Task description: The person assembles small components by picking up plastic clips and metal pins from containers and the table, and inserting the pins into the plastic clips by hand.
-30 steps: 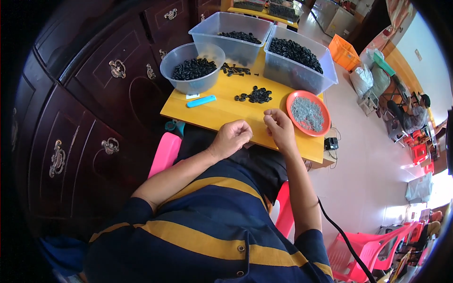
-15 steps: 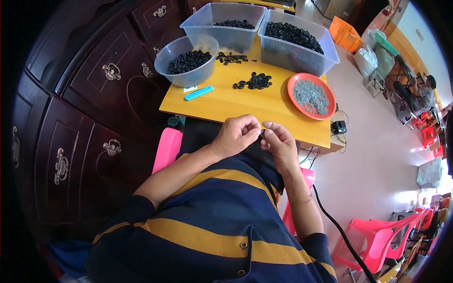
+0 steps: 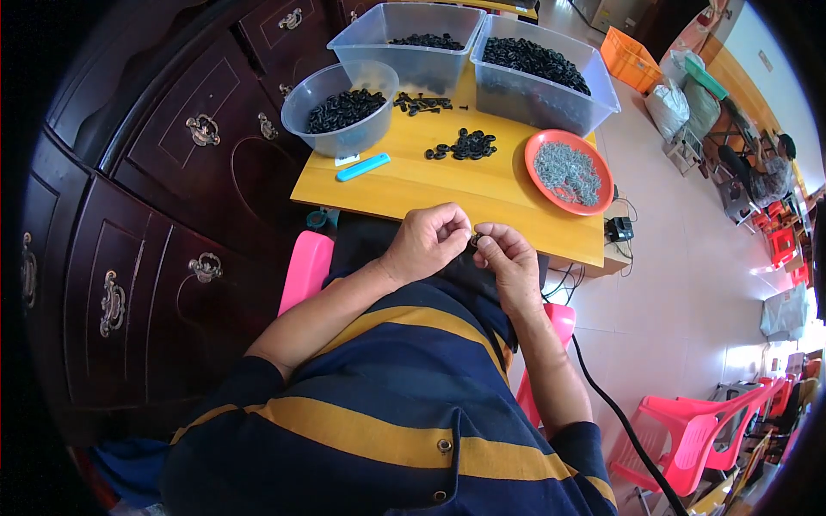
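Note:
Just off the table's near edge, my two hands meet above my lap. My right hand (image 3: pixel 511 265) pinches a small black oval part (image 3: pixel 475 240) between thumb and fingers. Close against it, my left hand (image 3: pixel 428 245) is closed with thumb and index fingertip together at the part; anything between those fingertips is too small or hidden to make out. Beyond the hands, a loose pile of small black oval parts (image 3: pixel 472 144) lies on the yellow table (image 3: pixel 413 185). To its right, an orange-red plate (image 3: pixel 538 183) holds many small silvery metal pieces (image 3: pixel 568 173).
A round clear tub (image 3: pixel 301 120) and two clear bins (image 3: pixel 370 64) hold black parts. Black stick-like pieces (image 3: pixel 422 105) lie near the tub, a blue-handled tool (image 3: pixel 363 168) before it. Dark drawers (image 3: pixel 172 198) stand left. A black cable (image 3: pixel 602 398) hangs right; another person (image 3: pixel 770 176) sits farther off.
Both hands have shifted slightly up and left, still together at the fingertips. The black part shows a little differently in my right fingers. Things on the table have stayed put.

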{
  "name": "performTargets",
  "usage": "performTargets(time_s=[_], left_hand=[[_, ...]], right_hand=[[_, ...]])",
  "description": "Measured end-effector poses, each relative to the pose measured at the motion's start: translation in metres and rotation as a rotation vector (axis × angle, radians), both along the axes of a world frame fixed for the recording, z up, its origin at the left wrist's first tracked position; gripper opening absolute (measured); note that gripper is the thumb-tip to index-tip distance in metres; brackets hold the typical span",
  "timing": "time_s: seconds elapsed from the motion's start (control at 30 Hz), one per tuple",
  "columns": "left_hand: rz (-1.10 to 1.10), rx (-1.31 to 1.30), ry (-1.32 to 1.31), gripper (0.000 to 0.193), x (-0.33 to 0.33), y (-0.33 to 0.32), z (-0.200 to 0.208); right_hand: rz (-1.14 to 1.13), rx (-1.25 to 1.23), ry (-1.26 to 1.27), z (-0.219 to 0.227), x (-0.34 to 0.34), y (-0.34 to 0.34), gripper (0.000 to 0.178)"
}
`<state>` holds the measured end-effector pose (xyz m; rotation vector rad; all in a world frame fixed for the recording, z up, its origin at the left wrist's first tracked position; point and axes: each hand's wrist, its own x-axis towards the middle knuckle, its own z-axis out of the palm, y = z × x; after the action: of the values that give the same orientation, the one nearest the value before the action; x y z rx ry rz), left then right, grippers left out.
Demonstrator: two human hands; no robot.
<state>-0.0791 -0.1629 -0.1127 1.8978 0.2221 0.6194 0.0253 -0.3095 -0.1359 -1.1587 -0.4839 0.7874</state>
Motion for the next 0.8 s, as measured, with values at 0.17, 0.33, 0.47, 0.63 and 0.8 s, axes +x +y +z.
performTargets(time_s=[0.17,0.33,0.47,0.63,0.8], left_hand=[[-0.005,0.008,-0.017,0.007,0.0011,-0.0016,-0.0021],[-0.013,0.006,0.023,0.006,-0.0004,-0.0003,-0.0005],[-0.023,-0.020,0.036,0.005,-0.0012,-0.0007,0.0017],[0.001,-0.013,0.001,0.007,0.0016,-0.0019,-0.0022],[0.003,0.012,0.003,0.007,0.0018,-0.0010,-0.0024]], right_hand=[[-0.008,0.009,-0.009,-0.0002,-0.0001,0.0010,0.017],[-0.016,0.007,-0.021,-0.0007,0.0015,0.0021,0.017],[-0.027,-0.002,-0.022,0.0006,0.0020,0.0023,0.017],[-0.029,0.005,-0.038,-0.0049,0.0034,0.0031,0.016],[-0.041,0.016,-0.040,-0.0060,0.0021,0.0037,0.016]])
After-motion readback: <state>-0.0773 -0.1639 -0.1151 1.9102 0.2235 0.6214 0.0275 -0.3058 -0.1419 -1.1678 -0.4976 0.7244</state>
